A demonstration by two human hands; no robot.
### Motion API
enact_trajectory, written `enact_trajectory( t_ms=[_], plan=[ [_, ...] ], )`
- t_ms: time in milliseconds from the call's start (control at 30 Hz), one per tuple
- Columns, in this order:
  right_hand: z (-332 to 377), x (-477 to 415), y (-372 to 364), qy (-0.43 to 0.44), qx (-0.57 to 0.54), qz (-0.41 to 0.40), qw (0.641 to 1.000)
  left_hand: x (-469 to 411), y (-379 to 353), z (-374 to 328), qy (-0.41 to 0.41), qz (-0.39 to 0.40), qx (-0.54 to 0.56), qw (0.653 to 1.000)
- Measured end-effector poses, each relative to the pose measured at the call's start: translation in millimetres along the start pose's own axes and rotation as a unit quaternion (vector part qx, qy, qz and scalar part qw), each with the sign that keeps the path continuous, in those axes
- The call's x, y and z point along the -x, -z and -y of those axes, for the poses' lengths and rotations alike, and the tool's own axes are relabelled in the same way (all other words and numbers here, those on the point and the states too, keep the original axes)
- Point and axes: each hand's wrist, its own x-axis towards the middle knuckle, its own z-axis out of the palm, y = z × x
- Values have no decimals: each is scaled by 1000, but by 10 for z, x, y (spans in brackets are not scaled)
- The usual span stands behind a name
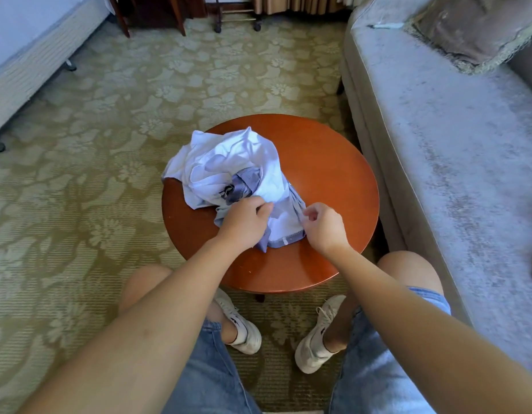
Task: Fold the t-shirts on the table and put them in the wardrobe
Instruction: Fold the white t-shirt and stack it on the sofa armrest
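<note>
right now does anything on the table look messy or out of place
The t-shirts lie in a crumpled heap on the round table, one corner drooping past its left rim. The left hand and right hand grip the near edge. Nothing spilled or damaged.

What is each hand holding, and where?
The crumpled white t-shirt: left hand grips bunched fabric at its near end, right hand pinches its right edge.

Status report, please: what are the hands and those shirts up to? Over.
Left hand grips the t-shirt pile. Right hand pinches its near edge. Pile crumpled, unfolded, on the table. Nothing in the way.
</note>
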Motion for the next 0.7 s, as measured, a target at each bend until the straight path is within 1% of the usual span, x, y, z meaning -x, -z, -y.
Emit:
enact_trajectory(
  t_ms=[67, 133, 167, 200, 233, 267, 300, 333, 367, 400, 433, 467, 500, 533, 567, 600, 633, 667, 700],
  plan=[
    [21, -14, 57, -55, -116, 5, 992, -30, 97, -117, -3, -16, 4, 1000],
    [45, -15, 156, -99, -220, -14, 970, -93, 232, -272, 32, -76, 53, 995],
    [69, 4, 244, -110, -263, -47, 957, -132, 304, -353, 68, -109, 115, 985],
    [95, 26, 347, -104, -296, -100, 944, -175, 374, -428, 111, -138, 202, 963],
    [129, 63, 461, -87, -314, -159, 932, -221, 435, -489, 155, -163, 313, 923],
    [173, 124, 569, -61, -324, -216, 919, -245, 497, -544, 199, -171, 433, 862],
    [220, 204, 660, -26, -327, -262, 907, -231, 552, -608, 233, -169, 539, 792],
    [256, 278, 709, 11, -328, -294, 898, -222, 580, -621, 252, -166, 608, 734],
    [278, 358, 731, 52, -322, -306, 894, -194, 599, -629, 268, -165, 629, 710],
    [254, 411, 701, 85, -294, -290, 907, -153, 578, -601, 287, -166, 602, 726],
    [195, 456, 649, 106, -242, -232, 936, -80, 552, -582, 307, -169, 556, 754],
    [120, 487, 599, 106, -179, -127, 970, -29, 508, -532, 315, -177, 504, 785],
    [43, 519, 564, 86, -116, 17, 989, 32, 460, -484, 311, -168, 454, 818],
    [-31, 560, 535, 45, -71, 154, 984, 58, 395, -390, 300, -148, 397, 855],
    [-96, 596, 516, 3, -55, 234, 971, 99, 369, -325, 287, -118, 337, 889],
    [-143, 609, 492, -20, -54, 233, 971, 124, 351, -237, 268, -89, 296, 913],
    [-182, 586, 469, -28, -62, 168, 983, 160, 367, -181, 245, -55, 278, 927],
    [-205, 540, 454, -31, -71, 79, 994, 168, 372, -97, 223, -21, 267, 937],
    [-211, 469, 430, -27, -72, 6, 997, 177, 395, -37, 209, 16, 243, 947]
  ],
)
